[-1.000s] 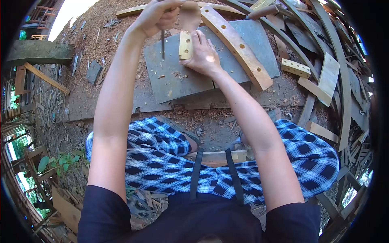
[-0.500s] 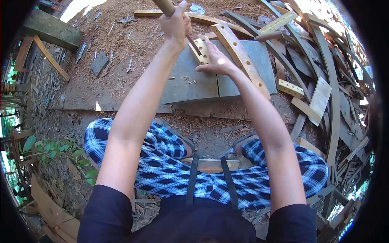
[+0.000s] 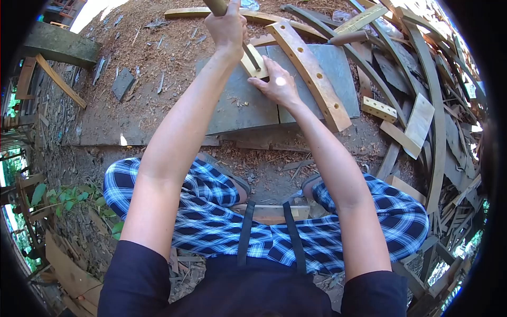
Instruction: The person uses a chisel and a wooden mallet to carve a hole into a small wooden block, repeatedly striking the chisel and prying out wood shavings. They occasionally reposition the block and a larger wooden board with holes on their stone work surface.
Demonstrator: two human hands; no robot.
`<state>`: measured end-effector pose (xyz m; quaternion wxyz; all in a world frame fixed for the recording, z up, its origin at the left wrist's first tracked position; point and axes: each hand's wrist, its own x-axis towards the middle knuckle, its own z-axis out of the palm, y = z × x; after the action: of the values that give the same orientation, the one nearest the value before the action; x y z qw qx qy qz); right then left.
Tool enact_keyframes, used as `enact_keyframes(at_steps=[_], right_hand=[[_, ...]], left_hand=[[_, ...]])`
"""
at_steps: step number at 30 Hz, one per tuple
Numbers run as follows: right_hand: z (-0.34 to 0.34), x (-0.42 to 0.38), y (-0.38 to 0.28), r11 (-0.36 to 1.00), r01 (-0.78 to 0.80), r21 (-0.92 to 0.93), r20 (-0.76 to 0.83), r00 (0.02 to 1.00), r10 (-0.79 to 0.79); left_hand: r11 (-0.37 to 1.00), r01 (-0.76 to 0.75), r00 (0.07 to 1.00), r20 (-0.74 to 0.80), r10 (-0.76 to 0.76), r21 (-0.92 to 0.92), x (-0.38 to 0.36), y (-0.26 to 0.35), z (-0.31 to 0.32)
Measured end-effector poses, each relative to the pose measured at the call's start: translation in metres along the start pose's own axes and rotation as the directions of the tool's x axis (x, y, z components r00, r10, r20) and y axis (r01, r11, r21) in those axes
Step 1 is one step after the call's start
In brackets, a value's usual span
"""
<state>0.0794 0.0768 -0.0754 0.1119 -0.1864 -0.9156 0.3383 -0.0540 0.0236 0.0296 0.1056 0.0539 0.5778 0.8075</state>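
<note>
My left hand (image 3: pixel 227 33) is closed around the wooden handle (image 3: pixel 215 6) of a chisel-like tool, held above the slab. Its thin dark metal shaft (image 3: pixel 251 56) slants down, with the tip at the upper face of a small pale wooden block (image 3: pixel 255 64). My right hand (image 3: pixel 280 84) holds this block from its right side and near end, thumb apart from the fingers. Beneath the block lies a grey slab (image 3: pixel 237 108) with a dark seam. A long wooden bar with several round holes (image 3: pixel 311 74) lies just right of the block, on the slab.
A second holed block (image 3: pixel 378 109) and a pale board (image 3: pixel 420 126) lie to the right. Curved wooden strips (image 3: pixel 430 95) and scrap pile up there. A brown cylindrical handle (image 3: pixel 348 38) lies at the far right of the slab. Wood shavings (image 3: pixel 169 58) cover the ground at left.
The block has turned: its holes and slot showed before, and now a plain face is up. My right hand has drawn slightly nearer and its fingers have closed in along the block.
</note>
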Motion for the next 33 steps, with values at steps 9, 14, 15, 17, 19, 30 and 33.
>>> enact_keyframes(at_steps=[9, 14, 15, 17, 19, 30, 33], right_hand=[[-0.001, 0.003, -0.002, 0.999, -0.039, 0.003, 0.044, 0.998, 0.039], [0.001, 0.002, -0.001, 0.999, -0.035, 0.036, 0.042, 0.999, 0.034], [0.001, 0.002, -0.002, 0.999, -0.032, 0.036, 0.044, 0.999, 0.03], [0.0, 0.002, -0.002, 0.997, -0.013, 0.077, 0.056, 0.998, 0.008], [0.001, 0.001, -0.002, 0.996, -0.01, 0.094, 0.032, 0.999, 0.007], [0.002, -0.001, -0.002, 0.994, -0.019, 0.105, 0.054, 0.998, 0.013], [-0.005, 0.001, -0.007, 0.999, -0.044, 0.023, 0.061, 0.997, 0.043]], left_hand=[[0.988, -0.151, 0.972, 0.187, 0.144, 0.022, -0.008, -0.008, 0.005], [0.987, -0.151, 0.895, 0.429, 0.118, 0.044, -0.011, -0.01, 0.009], [0.993, -0.099, 0.856, 0.514, 0.05, 0.068, -0.01, -0.008, 0.008], [0.997, -0.061, 0.784, 0.62, 0.015, 0.053, -0.006, -0.002, 0.006], [0.991, -0.057, 0.699, 0.714, -0.045, 0.118, -0.005, 0.003, 0.009], [0.993, -0.117, 0.856, 0.51, 0.087, 0.027, -0.01, -0.001, 0.01], [0.983, -0.17, 0.946, 0.268, 0.181, -0.065, -0.027, 0.003, 0.005]])
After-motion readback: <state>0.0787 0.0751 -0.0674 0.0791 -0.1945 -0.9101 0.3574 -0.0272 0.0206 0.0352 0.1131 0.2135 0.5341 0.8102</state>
